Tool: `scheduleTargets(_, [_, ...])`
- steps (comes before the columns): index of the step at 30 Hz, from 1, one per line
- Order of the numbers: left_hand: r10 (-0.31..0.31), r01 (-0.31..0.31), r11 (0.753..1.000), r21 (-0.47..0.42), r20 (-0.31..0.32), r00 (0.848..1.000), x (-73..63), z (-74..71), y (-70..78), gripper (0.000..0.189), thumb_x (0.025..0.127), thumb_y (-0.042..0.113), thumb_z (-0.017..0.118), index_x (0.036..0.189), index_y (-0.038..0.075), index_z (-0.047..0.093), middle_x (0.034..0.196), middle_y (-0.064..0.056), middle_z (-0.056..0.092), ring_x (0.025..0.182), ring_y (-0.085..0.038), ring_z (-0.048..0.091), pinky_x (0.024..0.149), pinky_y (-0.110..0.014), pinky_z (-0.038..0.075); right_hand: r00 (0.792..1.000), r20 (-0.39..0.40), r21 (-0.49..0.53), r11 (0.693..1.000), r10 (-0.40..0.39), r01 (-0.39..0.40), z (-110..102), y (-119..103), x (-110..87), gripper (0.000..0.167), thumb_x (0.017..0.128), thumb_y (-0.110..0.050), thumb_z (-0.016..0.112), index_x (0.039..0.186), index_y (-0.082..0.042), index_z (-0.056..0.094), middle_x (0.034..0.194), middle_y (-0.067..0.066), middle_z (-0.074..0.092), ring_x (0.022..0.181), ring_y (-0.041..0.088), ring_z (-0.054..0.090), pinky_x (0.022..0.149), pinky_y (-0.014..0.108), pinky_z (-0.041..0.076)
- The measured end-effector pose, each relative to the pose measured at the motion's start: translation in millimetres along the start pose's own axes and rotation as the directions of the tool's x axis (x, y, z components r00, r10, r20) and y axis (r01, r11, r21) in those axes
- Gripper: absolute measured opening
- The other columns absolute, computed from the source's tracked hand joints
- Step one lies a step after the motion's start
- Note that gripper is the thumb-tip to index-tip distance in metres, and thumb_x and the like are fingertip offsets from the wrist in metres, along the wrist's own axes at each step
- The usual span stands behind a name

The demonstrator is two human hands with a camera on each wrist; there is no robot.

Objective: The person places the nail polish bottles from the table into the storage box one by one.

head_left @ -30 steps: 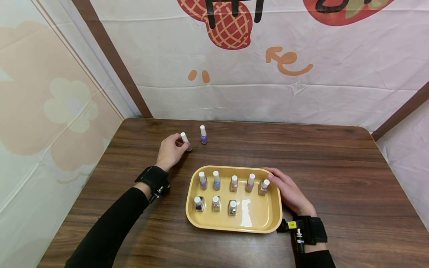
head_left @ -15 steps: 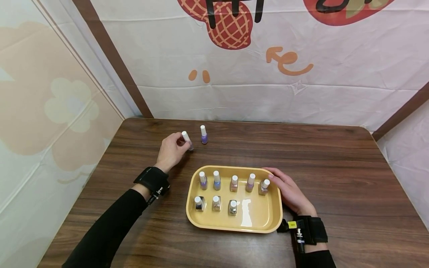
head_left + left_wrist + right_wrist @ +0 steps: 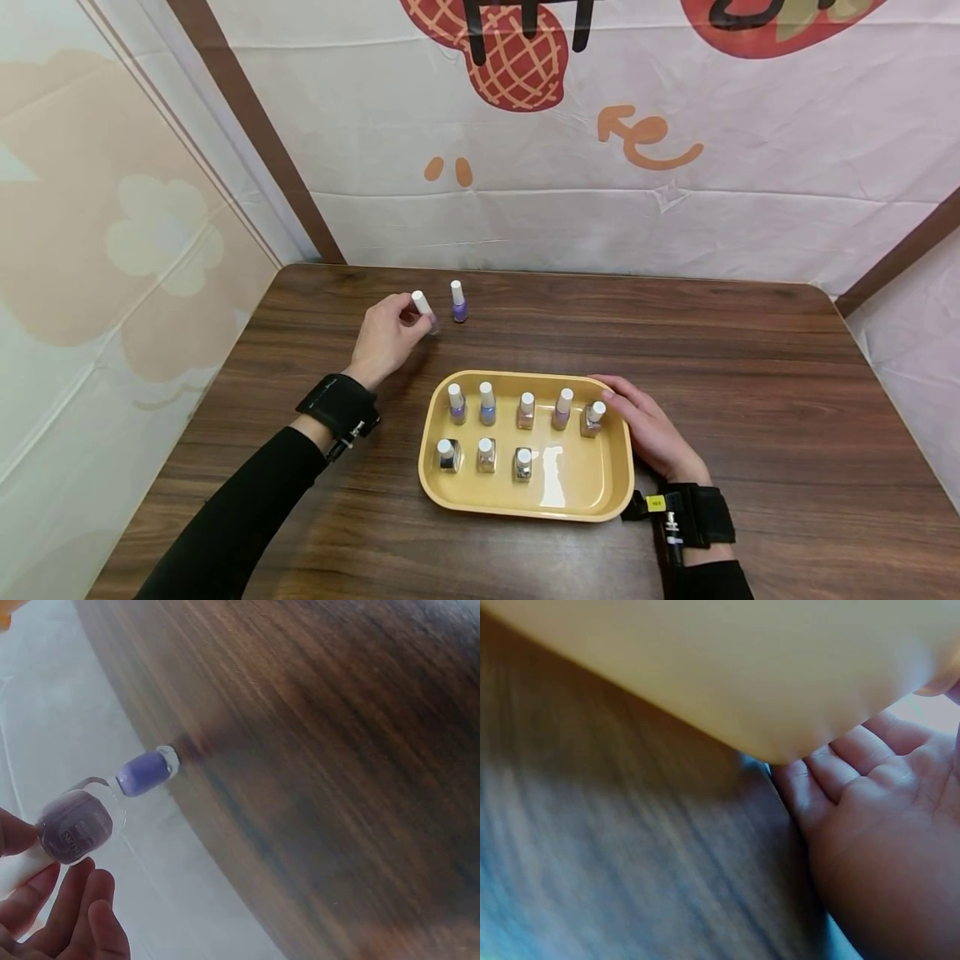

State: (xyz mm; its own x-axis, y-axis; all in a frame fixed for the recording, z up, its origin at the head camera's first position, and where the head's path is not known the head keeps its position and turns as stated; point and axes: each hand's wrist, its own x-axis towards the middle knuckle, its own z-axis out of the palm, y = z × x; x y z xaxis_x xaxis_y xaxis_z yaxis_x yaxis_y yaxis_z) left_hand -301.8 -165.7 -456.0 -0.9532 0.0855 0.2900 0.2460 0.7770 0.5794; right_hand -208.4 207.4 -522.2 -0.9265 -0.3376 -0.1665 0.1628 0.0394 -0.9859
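Observation:
My left hand (image 3: 386, 337) pinches a nail polish bottle (image 3: 75, 827) by its white cap, between thumb and fingers. The polish in it is dull mauve, and the bottle is tilted. Just right of it, a purple nail polish bottle (image 3: 459, 307) stands upright near the table's back edge. My right hand (image 3: 656, 433) holds the right end of a yellow tray (image 3: 525, 510), thumb over the rim and fingers along the outer wall. In the right wrist view those fingers (image 3: 840, 765) lie against the tray's underside edge.
Several white-capped nail polish bottles stand in the tray in two rows, among them a blue one (image 3: 487, 408) in the back row and a dark one (image 3: 448, 457) at the front left. The wooden table (image 3: 750, 358) ends at a printed cloth wall (image 3: 360, 225).
The left hand has shifted slightly right and away from me with the mauve bottle, bringing it closer to the purple one. My right hand and the tray have stayed put.

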Motion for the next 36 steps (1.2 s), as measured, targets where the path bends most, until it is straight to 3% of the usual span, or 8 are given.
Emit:
scheduleTargets(10, [0.08,-0.08,0.997,0.015,-0.001,0.997,-3.6,-7.4,14.8,0.015,0.089,0.023,0.063,0.09,0.008,0.065,0.089,-0.008,0.063,0.08,-0.022,0.061,0.071,-0.033,0.048,1.0,0.016,0.002,1.0,-0.015,0.015,0,-1,-1.2,0.052,0.102,-0.035,0.046,0.141,-0.002,0.042,0.133,0.015,0.05,0.109,0.011,0.06,0.087,0.031,0.054])
scheduleTargets(25, [0.153,-0.153,0.988,0.007,0.026,0.988,-11.7,-18.4,53.3,0.014,0.089,0.022,0.064,0.087,0.008,0.064,0.088,-0.008,0.063,0.08,-0.022,0.059,0.069,-0.033,0.047,1.0,0.011,0.001,1.0,-0.01,0.01,1,-1,-1.0,0.052,0.102,-0.035,0.046,0.141,-0.002,0.042,0.134,0.016,0.049,0.109,0.011,0.06,0.087,0.032,0.054])
scheduleTargets(31, [0.262,-0.262,0.965,0.021,0.011,0.965,-18.5,-18.8,66.2,0.01,0.088,0.021,0.067,0.084,0.012,0.064,0.082,-0.004,0.063,0.079,-0.02,0.056,0.07,-0.032,0.046,1.0,0.007,0.004,1.0,-0.007,0.007,0,0,-0.5,0.051,0.102,-0.035,0.047,0.14,-0.002,0.042,0.132,0.015,0.05,0.109,0.011,0.061,0.087,0.032,0.054])
scheduleTargets(36, [0.365,-0.365,0.931,0.019,0.0,0.931,-26.3,-18.7,79.7,0.007,0.087,0.019,0.068,0.085,0.013,0.065,0.083,-0.003,0.065,0.081,-0.02,0.057,0.071,-0.032,0.047,1.0,0.006,0.001,1.0,-0.005,0.005,0,0,-0.5,0.051,0.101,-0.036,0.047,0.14,-0.002,0.043,0.132,0.016,0.05,0.108,0.011,0.061,0.086,0.031,0.055])
